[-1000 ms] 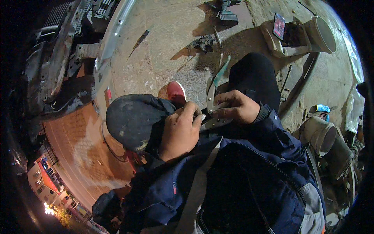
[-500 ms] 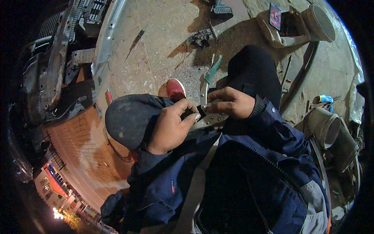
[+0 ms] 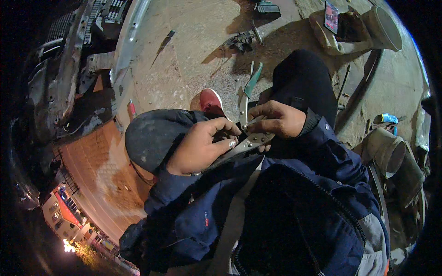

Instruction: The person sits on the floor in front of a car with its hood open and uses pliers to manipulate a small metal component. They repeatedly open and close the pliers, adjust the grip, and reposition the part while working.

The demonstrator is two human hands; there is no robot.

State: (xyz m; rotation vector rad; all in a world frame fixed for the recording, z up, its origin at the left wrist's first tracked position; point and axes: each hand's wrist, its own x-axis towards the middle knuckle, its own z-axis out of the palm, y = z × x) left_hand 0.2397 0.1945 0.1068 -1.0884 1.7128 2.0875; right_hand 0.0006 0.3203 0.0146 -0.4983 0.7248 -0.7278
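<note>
Over my lap, a pair of locking pliers [image 3: 254, 139] with riveted metal plates lies tilted, its green-covered lever [image 3: 253, 80] swung away from me. My right hand [image 3: 282, 120] is closed around the plates near the pivot, thumb and fingers on opposite sides. Close beside the tool's left part, my left hand [image 3: 199, 145] has its fingers curled and the thumb drawn toward the index finger. Whatever sits between those fingertips is hidden. The pliers' lower left end passes under the left thumb, partly out of sight.
A thin dark-handled screwdriver [image 3: 163, 46] and a dark mechanical part [image 3: 241, 42] lie on the floor ahead. A phone [image 3: 331, 17] leans at a worn container at far right, near a bucket [image 3: 381, 28]. Vehicle body parts [image 3: 55, 92] fill the left. A blue can [image 3: 389, 118] lies right.
The view has shifted slightly. My left hand has tilted, with its fingers more tightly curled, and more of the pliers' lower part shows. My right hand keeps its grip.
</note>
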